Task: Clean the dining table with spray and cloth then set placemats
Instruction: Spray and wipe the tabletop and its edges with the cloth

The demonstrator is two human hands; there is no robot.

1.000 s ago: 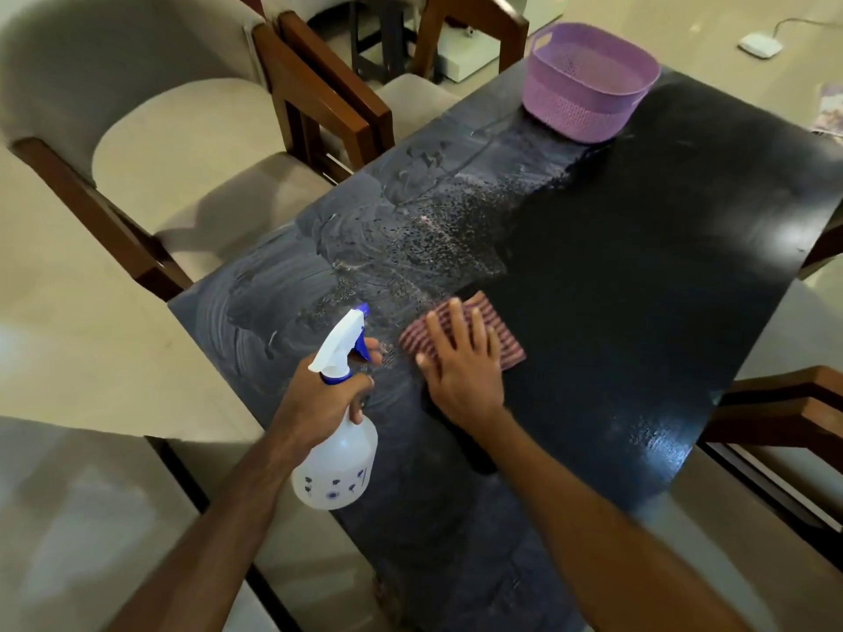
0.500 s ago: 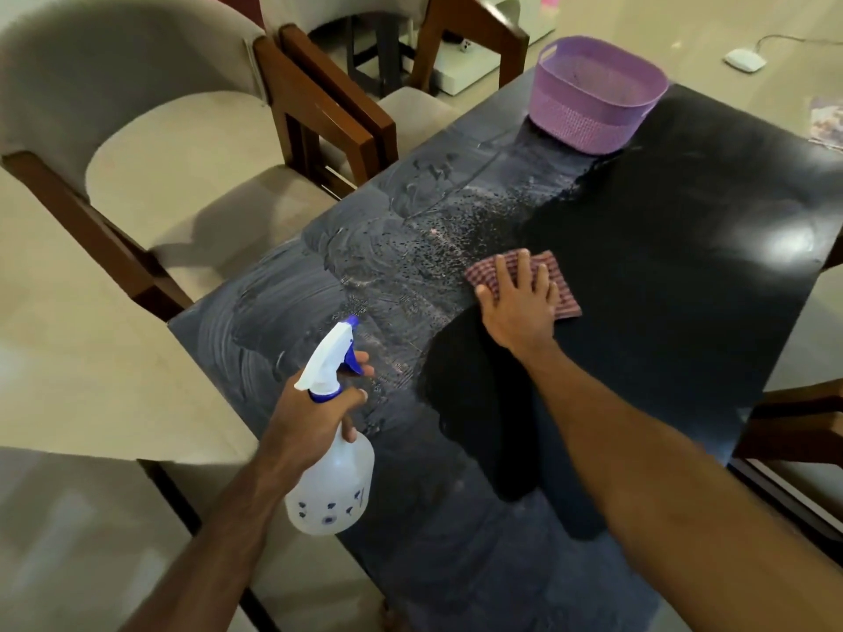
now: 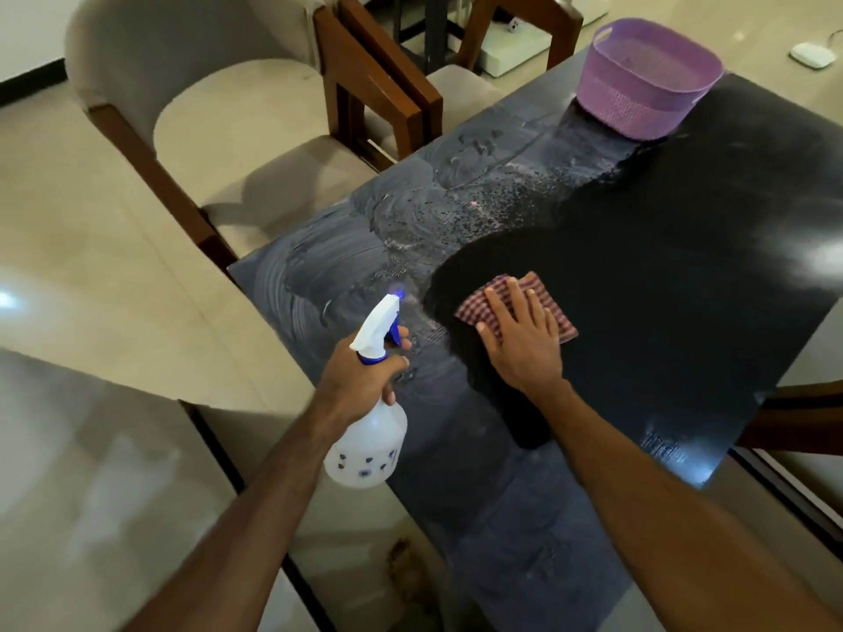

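While the checked red cloth (image 3: 515, 307) lies flat on the dark bench (image 3: 684, 275), near its middle and toward the near left side, the right hand (image 3: 524, 344) presses down on it with fingers straight and spread, a flat wide grip that covers most of the fabric; around the cloth the surface is glossy black, and just to its left begins a grey, streaked and speckled wet band that runs along the left edge toward the far corner; the left hand (image 3: 360, 376) holds a translucent spray bottle (image 3: 369, 444) by the neck, its grip curled tight around it with a finger at the blue trigger, the white nozzle pointing out over the wet band and the bottle's body hanging just off the bench's left edge; at the far end of the bench stands a purple basket (image 3: 638, 88); beige cushioned chairs (image 3: 219, 130) with brown wooden frames sit along the left side on a pale tiled floor (image 3: 68, 221).
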